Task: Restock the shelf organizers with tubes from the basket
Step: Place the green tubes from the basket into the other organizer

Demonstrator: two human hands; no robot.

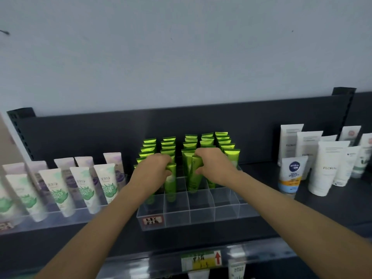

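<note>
At frame centre, the left hand [155, 170] and right hand [211, 166] each clamp fingers on a green tube [170, 182], lowering it upright so the clear organizer [193, 214] cells hold it.

wall [181, 47]: pale grey-blue, plain, few small marks
shelf [261, 214]: dark, w/ dark back panel [100, 133]
uprights [342, 109]: black, slotted, both ends
light: soft, even
</note>
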